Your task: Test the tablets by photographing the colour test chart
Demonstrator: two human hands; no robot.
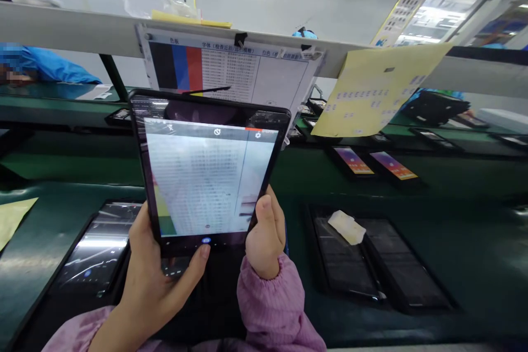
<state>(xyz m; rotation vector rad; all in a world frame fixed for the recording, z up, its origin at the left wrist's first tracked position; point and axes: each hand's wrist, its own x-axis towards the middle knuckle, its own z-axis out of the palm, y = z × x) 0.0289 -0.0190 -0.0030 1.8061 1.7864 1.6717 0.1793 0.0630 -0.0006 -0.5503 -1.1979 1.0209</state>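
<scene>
I hold a black tablet (pixel 206 170) upright in both hands, its lit screen showing a camera view of a printed page. My left hand (pixel 152 275) grips the lower left corner, its thumb reaching along the bottom edge near a blue on-screen button. My right hand (pixel 266 236) is wrapped round the lower right edge, thumb on the front. Behind the tablet a test chart (pixel 247 71) with black, blue and red bars and printed text hangs from a shelf rail.
On the green bench lie a dark tablet (pixel 94 247) at lower left, two tablets (pixel 379 264) at right with a pale cloth (pixel 346 226) on them, and lit phones (pixel 373 164) further back. A yellow sheet (pixel 379 88) hangs at right. Another person's blue sleeve (pixel 49 66) shows far left.
</scene>
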